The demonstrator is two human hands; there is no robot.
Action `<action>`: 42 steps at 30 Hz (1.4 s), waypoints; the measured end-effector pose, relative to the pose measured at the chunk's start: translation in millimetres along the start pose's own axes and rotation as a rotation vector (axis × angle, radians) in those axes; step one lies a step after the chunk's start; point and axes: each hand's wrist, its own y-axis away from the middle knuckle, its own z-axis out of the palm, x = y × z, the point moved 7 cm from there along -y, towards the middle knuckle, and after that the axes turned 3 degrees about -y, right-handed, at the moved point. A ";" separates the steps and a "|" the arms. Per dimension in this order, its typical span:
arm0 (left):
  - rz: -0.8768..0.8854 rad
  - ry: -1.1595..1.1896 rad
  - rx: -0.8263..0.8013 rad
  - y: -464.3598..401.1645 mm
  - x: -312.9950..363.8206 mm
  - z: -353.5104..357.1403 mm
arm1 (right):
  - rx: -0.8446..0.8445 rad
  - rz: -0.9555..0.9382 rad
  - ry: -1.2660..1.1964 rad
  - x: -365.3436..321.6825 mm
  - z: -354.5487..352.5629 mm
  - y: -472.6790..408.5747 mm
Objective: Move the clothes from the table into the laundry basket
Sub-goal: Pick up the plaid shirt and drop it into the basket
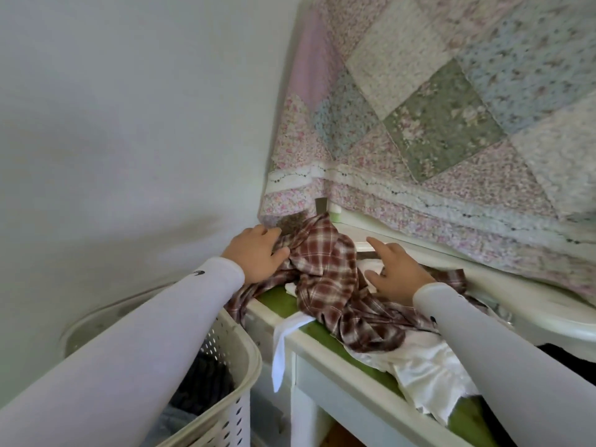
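Observation:
A red and white plaid shirt [325, 272] lies crumpled on the white table [325, 375] with a green top. My left hand [254, 253] rests on the shirt's left part, fingers curled into the cloth. My right hand [396, 269] hovers over the shirt's right side with its fingers spread. A white garment [425, 372] lies under and in front of the shirt, with a strip hanging over the table edge. The white perforated laundry basket [238, 350] stands at the lower left, beside the table, with dark clothes [206, 385] inside.
A patchwork floral quilt [451, 108] hangs down behind the table. A plain white wall fills the left. A dark garment [567, 359] lies at the table's right edge, partly hidden by my right sleeve. A small green-and-white bottle [337, 214] stands at the back.

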 end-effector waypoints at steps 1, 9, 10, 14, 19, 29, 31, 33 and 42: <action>0.024 0.014 -0.006 -4.4 12.8 3.6 | 0.012 0.036 0.004 14.0 -6.9 6.2; 0.180 0.072 -0.094 -21.7 108.4 33.4 | 0.046 0.248 0.046 107.7 -34.9 57.4; 0.199 0.077 -0.109 -21.9 118.9 37.6 | 0.039 0.273 0.048 117.4 -34.3 62.7; 0.252 0.079 -0.157 -25.9 153.4 55.0 | 0.014 0.348 0.054 150.2 -26.9 77.3; 0.291 0.066 -0.234 -36.5 175.8 83.6 | -0.028 0.390 0.109 172.3 -8.9 77.7; 0.252 -0.063 -0.438 -57.9 166.1 150.1 | -0.120 0.389 0.051 190.3 36.3 50.3; 0.226 -0.135 -0.481 -60.0 156.7 163.7 | -0.129 0.378 0.037 189.8 43.3 44.0; 0.206 -0.220 -0.508 -62.8 147.7 176.2 | -0.132 0.358 0.009 188.4 49.0 36.8; 0.176 -0.183 -0.428 -71.4 138.1 191.4 | -0.144 0.332 -0.062 176.9 64.0 15.8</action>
